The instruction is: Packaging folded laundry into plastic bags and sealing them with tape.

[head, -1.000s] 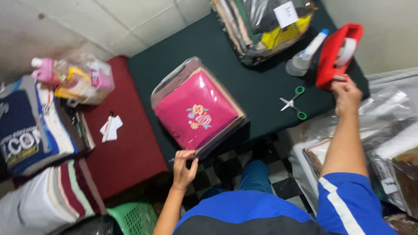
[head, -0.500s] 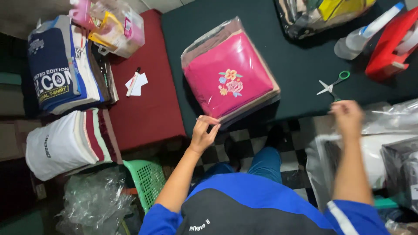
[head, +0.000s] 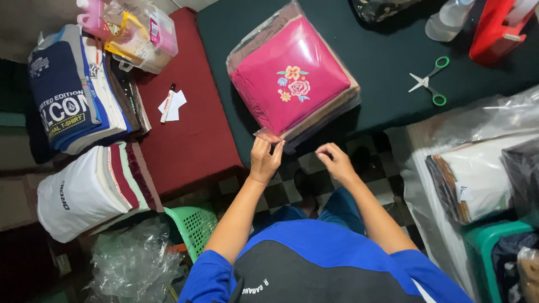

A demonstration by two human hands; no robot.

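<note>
Nearest the camera, left hand (head: 265, 160) pinching the loose flap of the clear plastic bag (head: 292, 78) at the near edge of the dark green desk (head: 387, 73), fingers closed on the film, probably to keep the open end taut. Right hand (head: 334, 161) hovering just beside it over the checkered floor (head: 314, 185), thumb and forefinger drawn together but holding nothing visible, apart from the bag. Lying tilted on the desk's near edge and overhanging it slightly, the bag wrapping a folded pink cloth (head: 295, 76) with flower embroidery on top of other folded cloth, embroidered face up so as to show through the film. Resting farther right on the desk, green-handled scissors (head: 429, 83), blades open, well apart from both hands. Standing at the far right corner, a red tape dispenser (head: 497, 28) and a clear bottle (head: 443, 22). Lying to the left on the red desk (head: 191, 134), a marker (head: 167, 104) across white paper slips (head: 173, 105), with stacks of folded shirts (head: 73, 101) beyond its left edge and a pink plastic container (head: 140, 31) at its far end. Sitting low by the near left, a green basket (head: 193, 224) and crumpled plastic (head: 132, 264).
</note>
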